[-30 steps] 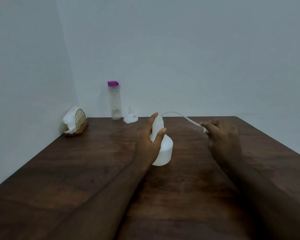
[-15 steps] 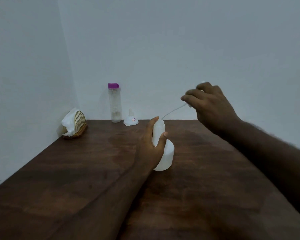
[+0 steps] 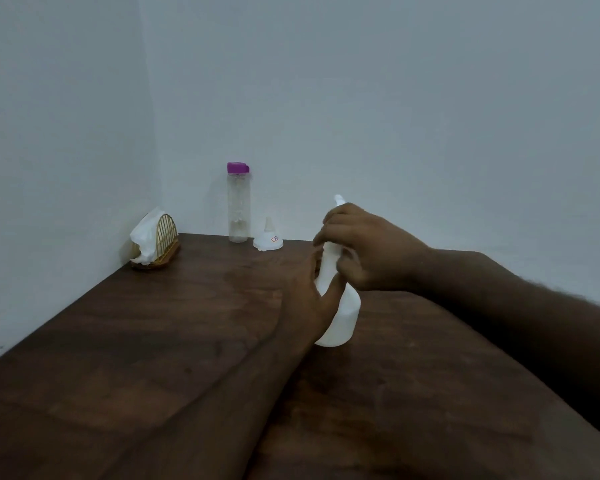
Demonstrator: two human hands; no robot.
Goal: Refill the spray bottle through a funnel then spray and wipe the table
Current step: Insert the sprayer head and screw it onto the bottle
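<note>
1. Your left hand (image 3: 309, 299) grips the white spray bottle (image 3: 343, 317) around its shoulder. The thumb lies on the near side and the fingers wrap behind it.
2. The spray bottle stands upright on the dark wooden table (image 3: 187, 341), near the middle.
3. Your right hand (image 3: 368, 251) is curled over the top of the bottle and closed around the spray head (image 3: 338, 201). Only a white tip of the head pokes up above your knuckles.
4. Your fingers hide the neck, so you cannot tell whether the spray head is seated on it.
5. The funnel (image 3: 268, 239) sits upside down, wide mouth on the table and spout up. It is at the far edge by the wall (image 3: 395, 116), apart from both hands.
6. Just left of the funnel, the clear water bottle (image 3: 238, 206) stands upright with its purple cap on.
7. In the far left corner, a gold wire napkin holder (image 3: 161, 245) holds white tissues (image 3: 146, 233).
</note>
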